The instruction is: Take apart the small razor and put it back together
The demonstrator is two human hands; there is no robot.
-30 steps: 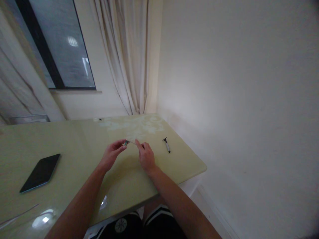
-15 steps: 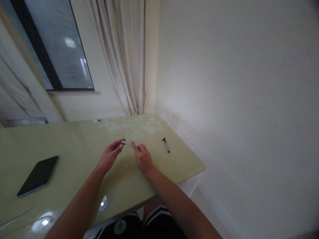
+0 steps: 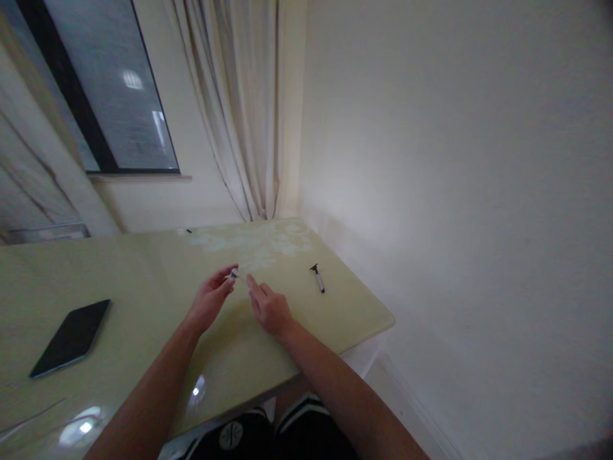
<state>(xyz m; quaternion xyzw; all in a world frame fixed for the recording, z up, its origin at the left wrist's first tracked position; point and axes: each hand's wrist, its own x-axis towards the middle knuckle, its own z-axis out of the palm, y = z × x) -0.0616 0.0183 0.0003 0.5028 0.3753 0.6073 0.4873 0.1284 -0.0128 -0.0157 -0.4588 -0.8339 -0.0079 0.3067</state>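
My left hand (image 3: 211,299) is closed, its thumb and fingertips pinching a small white and dark object (image 3: 234,273) above the table. The object is too small to name. A thin pale stick (image 3: 242,278) runs from it toward my right hand (image 3: 271,308), which is closed with the fingertips at the stick's near end. Whether the stick touches the object or is part of it, I cannot tell. To the right of my right hand, a razor (image 3: 318,278) with a dark head and a grey handle lies on the table.
The pale green glossy table (image 3: 148,275) has its right edge near the wall (image 3: 454,191). A dark tablet (image 3: 71,335) lies at the left. A tiny dark piece (image 3: 189,231) lies by the far edge. A thin cable-like strand (image 3: 33,420) is at the lower left.
Both hands have shifted slightly left. The fingers of my right hand have changed their pose around the stick, and the small object has tilted a little.
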